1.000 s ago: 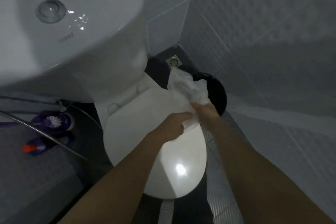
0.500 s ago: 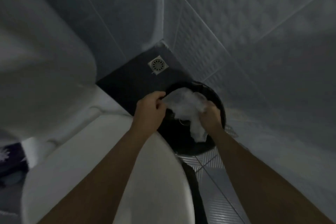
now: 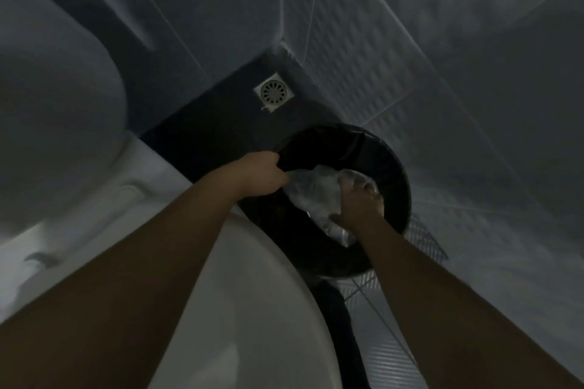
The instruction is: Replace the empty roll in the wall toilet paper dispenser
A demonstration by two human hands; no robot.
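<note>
While left hand [image 3: 264, 175] grips the bin rim [image 3: 401, 180], right fingers [image 3: 363, 188] clamp crumpled paper [image 3: 316, 189]

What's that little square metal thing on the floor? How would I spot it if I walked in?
Start at the white toilet lid and look past the black bin to the corner where the two tiled walls meet. There, on the dark floor, sits the floor drain. It is the only pale square there, with a round grille of spoke-like slots.
</note>
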